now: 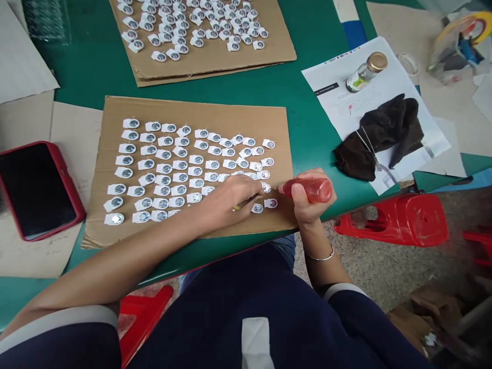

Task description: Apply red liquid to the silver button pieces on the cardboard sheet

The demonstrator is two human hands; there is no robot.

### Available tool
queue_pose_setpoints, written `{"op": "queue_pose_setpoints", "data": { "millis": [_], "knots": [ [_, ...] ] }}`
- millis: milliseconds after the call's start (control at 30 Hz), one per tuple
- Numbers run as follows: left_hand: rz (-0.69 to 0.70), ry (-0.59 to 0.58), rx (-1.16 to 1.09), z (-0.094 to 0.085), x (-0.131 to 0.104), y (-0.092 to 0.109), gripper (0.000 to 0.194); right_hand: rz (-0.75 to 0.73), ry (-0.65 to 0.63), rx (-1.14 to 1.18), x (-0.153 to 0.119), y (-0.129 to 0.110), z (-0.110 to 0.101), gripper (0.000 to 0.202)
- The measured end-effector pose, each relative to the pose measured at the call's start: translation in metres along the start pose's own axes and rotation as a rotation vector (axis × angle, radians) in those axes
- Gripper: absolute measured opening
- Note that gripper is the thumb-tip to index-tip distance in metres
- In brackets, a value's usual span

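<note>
My right hand (307,202) is wrapped round a red squeeze bottle (315,190), tipped on its side with its narrow nozzle pointing left. The nozzle end is over the right part of a cardboard sheet (115,110), close to a small round silvery piece on a white tab (265,187). Beside it, my left hand (230,197) is closed on a thin pen-like tool (241,204), whose kind I cannot make out. Rows of similar silvery pieces on white tabs (164,168) lie across the sheet, some hidden under my left hand and forearm.
Farther back, another cardboard piece (215,64) carries many similar tabs. A phone in a red case (36,192) lies at left. At right are a printed sheet (326,84), a small glass jar (363,74) and dark cloth (384,133). A red stool (411,220) stands below.
</note>
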State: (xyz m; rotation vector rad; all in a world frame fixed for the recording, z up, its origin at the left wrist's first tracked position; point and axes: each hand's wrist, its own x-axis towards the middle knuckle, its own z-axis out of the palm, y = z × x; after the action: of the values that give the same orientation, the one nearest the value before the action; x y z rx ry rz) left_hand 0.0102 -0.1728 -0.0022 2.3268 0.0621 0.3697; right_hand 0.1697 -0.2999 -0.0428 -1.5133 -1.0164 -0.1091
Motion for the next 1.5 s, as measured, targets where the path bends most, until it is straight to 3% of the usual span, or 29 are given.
{"op": "queue_pose_setpoints", "data": {
  "millis": [1133,1500],
  "knots": [
    [-0.03,-0.001,-0.023,0.0011,0.0005,0.0003,0.015,-0.064,-0.051,-0.084,-0.0011,-0.0019,-0.0011,0.019],
    [-0.031,0.024,-0.044,0.0018,0.0011,-0.002,0.013,-0.071,-0.036,0.001,0.0003,-0.0044,0.0019,0.016]
  ]
}}
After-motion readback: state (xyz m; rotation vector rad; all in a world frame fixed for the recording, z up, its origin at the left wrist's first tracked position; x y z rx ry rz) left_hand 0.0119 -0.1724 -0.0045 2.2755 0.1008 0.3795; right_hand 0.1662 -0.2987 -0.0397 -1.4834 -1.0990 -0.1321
